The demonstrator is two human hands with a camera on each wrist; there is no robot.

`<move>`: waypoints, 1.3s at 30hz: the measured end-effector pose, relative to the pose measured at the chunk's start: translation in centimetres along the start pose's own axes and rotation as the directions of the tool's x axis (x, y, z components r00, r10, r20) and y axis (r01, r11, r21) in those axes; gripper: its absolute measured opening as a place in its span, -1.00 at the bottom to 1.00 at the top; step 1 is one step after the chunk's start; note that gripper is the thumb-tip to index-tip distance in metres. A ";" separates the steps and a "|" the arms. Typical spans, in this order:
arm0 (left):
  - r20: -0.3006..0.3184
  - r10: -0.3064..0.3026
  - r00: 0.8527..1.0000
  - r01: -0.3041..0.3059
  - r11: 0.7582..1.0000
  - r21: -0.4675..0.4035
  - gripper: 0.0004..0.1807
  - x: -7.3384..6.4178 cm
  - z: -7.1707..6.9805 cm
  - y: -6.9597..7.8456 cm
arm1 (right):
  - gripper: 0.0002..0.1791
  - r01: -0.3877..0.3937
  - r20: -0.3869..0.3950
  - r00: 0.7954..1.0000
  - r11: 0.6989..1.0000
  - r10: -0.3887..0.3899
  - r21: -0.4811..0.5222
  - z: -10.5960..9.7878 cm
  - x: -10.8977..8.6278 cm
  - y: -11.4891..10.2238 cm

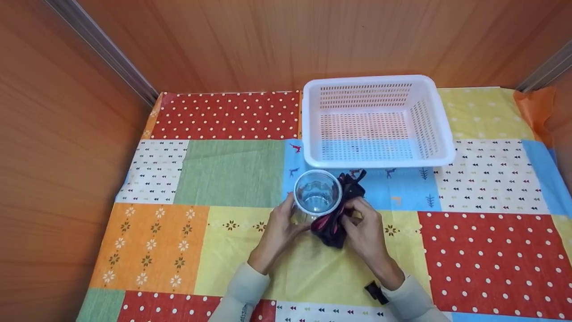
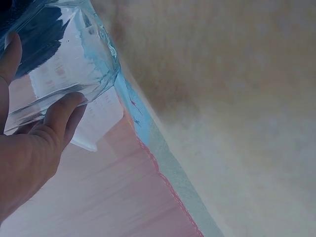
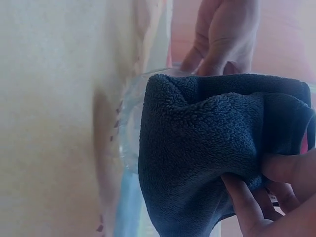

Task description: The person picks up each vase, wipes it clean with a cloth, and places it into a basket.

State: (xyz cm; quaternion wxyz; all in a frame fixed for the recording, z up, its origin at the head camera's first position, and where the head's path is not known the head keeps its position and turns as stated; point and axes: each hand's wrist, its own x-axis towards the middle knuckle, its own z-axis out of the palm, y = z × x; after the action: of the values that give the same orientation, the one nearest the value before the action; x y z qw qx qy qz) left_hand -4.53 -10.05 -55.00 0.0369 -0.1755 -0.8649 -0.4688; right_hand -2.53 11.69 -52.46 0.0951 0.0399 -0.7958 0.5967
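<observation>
Lower middle of the head view, and both hands are working close together! The left hand (image 1: 280,219) is curving round the left side of a clear jar (image 1: 316,192), its fingers spreading just to the jar's breadth, and the open mouth is tilting up towards the camera. Right beside it, the right hand (image 1: 365,226) is pinching a bunched dark cloth (image 1: 331,235), thumb and fingers almost meeting through the folds, and that cloth is seemingly pressing against the jar's right side. Underneath, the patchwork worktop (image 1: 232,174) is spreading; whether the jar's base is touching it, I cannot tell. A white basket (image 1: 380,162) is standing behind, upper right of centre.

This is looking like a wipe of the outer wall, I'd judge. Doing it well is probably calling for a steady left hold, firm without squeezing, as smooth walls could be slipping. The bunched cloth is perhaps wanting flattening, so more of it is meeting the curve, and turning the jar in small steps is likely beating any twisting of the wrists.
</observation>
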 end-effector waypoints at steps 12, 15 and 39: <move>0.022 -0.044 0.999 0.044 0.999 -0.011 -0.11 0.0 -0.1 0.1 | -0.78 -0.029 0.026 0.999 0.994 0.032 -0.105 -0.1 -0.5 2.5; 0.019 -0.038 0.999 0.038 0.999 -0.001 -0.12 0.0 -0.1 0.0 | -0.77 -0.039 0.021 0.999 0.996 0.041 -0.074 0.0 -0.4 2.1; 0.005 -0.045 0.999 0.045 0.995 -0.088 -0.10 -0.1 0.4 -0.1 | -0.78 0.004 0.019 1.000 0.994 -0.002 -0.108 0.0 -0.2 1.9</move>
State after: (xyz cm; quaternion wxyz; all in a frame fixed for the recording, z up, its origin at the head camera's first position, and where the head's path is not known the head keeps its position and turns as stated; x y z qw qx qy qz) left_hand -4.45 -9.80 -55.26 0.0174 -0.1583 -0.8472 -0.5069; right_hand -2.63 12.22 -54.33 0.0907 0.0416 -0.8277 0.5522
